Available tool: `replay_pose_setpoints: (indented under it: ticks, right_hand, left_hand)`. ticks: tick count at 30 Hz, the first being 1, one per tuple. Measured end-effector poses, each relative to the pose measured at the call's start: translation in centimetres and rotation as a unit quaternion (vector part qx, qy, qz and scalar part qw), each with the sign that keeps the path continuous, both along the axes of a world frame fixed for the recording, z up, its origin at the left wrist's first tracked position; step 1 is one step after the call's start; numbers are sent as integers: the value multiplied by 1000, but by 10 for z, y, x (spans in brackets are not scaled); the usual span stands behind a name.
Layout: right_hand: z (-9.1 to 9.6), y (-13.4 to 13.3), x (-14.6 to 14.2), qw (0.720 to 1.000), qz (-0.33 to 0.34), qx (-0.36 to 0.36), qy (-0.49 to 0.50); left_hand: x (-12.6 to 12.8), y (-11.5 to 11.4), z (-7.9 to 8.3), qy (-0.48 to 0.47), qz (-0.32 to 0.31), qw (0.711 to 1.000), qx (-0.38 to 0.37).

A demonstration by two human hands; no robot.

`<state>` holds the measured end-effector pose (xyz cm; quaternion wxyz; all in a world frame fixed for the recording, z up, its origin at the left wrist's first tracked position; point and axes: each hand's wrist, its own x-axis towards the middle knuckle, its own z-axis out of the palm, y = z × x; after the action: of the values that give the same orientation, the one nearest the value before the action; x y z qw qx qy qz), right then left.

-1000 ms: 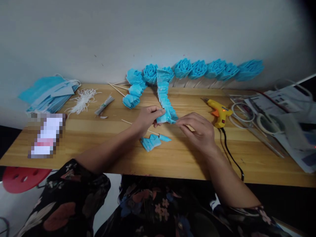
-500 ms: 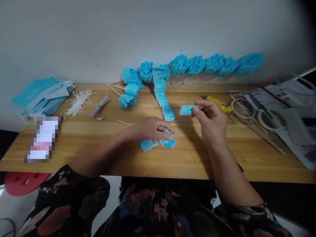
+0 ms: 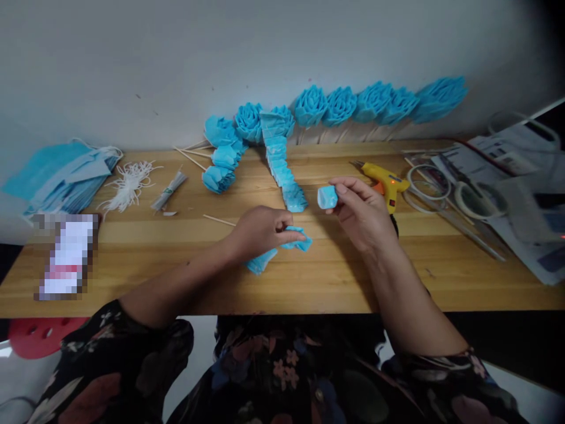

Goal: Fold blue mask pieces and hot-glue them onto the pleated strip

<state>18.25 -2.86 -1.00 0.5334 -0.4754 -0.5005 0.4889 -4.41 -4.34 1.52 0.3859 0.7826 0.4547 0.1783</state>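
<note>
Wood-grained tabletop is spread across the view, with a red stool partly seen below its near left edge. Nearest on the wood, a pleated blue piece is partly covered by the left hand. A small blue bud is pinched between that hand's thumb and bent fingers. A thin wooden stick is passed behind the same hand, its long axis roughly left to right; whether it is joined to the bud cannot be told. By the right hand, a folded blue petal is pinched between thumb and fingertips, its open end turned left. The petal is held up and to the right of the bud, near but not touching, and slightly farther from the body.

Farther off, a stack of overlapping petals is laid slantwise, its near end just left of the held petal. Beyond the right hand, a yellow glue gun is placed, nozzle pointed left. White ear loops and face masks are heaped at left. Behind everything, blue roses are lined up along a grey wall.
</note>
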Motion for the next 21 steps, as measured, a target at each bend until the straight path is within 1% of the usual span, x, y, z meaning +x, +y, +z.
replay_pose_setpoints:
  ticks: [3, 6, 10, 13, 17, 19, 21]
  right_hand:
    - [5, -2, 1, 1000, 27, -13, -5]
    - [9, -6, 1, 994, 91, -32, -47]
    - [12, -12, -4, 981, 172, -47, -76]
    - [12, -14, -7, 973, 209, -60, -80]
    - [11, -14, -10, 970, 222, -52, -88]
    - [11, -14, -10, 970, 216, -48, -102]
    - [11, -14, -9, 970, 205, -43, -120]
  left_hand:
    - [-3, 6, 3, -40, 26, 999, -12]
    - [-5, 9, 5, -69, 42, 997, -2]
    - [-6, 10, 6, -84, 44, 995, 8]
    - [-5, 9, 4, -86, 42, 995, 13]
    - [-3, 8, 0, -59, 47, 997, 27]
    - [-2, 7, -3, -46, 49, 997, 32]
    - [-1, 6, -4, -52, 49, 997, 31]
